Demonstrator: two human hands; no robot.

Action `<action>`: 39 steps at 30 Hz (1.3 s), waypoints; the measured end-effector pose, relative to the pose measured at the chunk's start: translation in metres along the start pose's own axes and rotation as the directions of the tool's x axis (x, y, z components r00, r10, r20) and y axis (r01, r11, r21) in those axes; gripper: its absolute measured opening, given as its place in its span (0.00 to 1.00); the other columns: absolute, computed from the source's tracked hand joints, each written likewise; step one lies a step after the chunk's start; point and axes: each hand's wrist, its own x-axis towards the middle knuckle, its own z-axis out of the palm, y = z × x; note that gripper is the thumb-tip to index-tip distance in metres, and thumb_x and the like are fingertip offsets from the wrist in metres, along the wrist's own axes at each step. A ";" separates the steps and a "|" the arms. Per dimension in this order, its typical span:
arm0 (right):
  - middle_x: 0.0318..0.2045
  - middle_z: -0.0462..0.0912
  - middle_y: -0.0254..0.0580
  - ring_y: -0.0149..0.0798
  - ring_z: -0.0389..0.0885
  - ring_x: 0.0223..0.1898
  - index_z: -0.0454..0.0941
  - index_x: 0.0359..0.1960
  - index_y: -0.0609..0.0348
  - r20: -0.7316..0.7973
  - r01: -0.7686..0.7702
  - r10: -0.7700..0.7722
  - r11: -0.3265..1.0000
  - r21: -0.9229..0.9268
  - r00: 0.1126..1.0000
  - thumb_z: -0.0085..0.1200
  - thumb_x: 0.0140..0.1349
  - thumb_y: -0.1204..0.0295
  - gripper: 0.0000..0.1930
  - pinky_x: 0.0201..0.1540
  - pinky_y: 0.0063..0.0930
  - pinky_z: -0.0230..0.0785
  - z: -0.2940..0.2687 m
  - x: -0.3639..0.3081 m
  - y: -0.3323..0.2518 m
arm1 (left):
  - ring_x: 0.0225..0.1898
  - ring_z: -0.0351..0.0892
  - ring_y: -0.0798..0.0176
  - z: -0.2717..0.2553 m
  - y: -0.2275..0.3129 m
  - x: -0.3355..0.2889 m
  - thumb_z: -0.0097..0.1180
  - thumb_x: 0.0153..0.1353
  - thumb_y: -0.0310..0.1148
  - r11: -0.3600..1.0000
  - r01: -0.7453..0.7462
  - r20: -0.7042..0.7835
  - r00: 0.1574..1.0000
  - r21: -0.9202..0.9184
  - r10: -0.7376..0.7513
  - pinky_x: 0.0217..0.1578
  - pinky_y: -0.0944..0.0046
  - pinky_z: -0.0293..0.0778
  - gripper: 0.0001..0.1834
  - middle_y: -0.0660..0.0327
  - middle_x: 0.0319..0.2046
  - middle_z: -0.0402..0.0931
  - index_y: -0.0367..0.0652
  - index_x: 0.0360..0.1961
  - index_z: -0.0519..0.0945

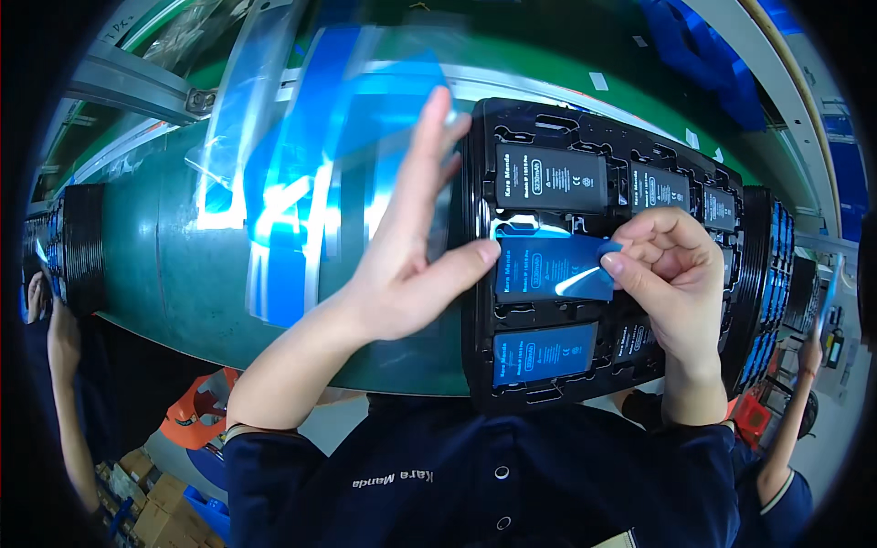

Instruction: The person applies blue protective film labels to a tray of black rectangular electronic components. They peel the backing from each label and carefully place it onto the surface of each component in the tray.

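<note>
A black moulded tray (477, 183) lies on a green conveyor belt (155, 247), with flat dark battery packs in its pockets. My left hand (411, 247) has its fingers spread, and its thumb presses the left end of the middle pack (539, 269), which carries blue film. My right hand (671, 265) pinches the lifted right corner of that blue film (598, 265), peeling it from the pack. Above it a bare black pack (551, 178) sits in its pocket; below it another pack (544, 354) is film-covered.
Loose peeled blue films (311, 173) hang blurred over the belt to the left. Stacks of black trays stand at the belt's left (78, 242) and right (767, 283). Other people's arms show at the far left (64, 365) and lower right (786, 429). Cardboard boxes (155, 498) lie below.
</note>
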 end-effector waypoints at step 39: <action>0.30 0.84 0.38 0.23 0.82 0.31 0.78 0.37 0.68 0.017 -0.105 0.107 0.990 -0.096 0.994 0.62 0.52 0.88 0.11 0.36 0.12 0.74 -0.005 0.007 -0.007 | 0.70 0.49 0.47 0.021 -0.005 -0.003 0.57 0.43 0.22 0.999 -0.036 -0.015 0.999 0.023 0.037 0.69 0.54 0.43 0.54 0.43 0.68 0.49 0.30 0.71 0.42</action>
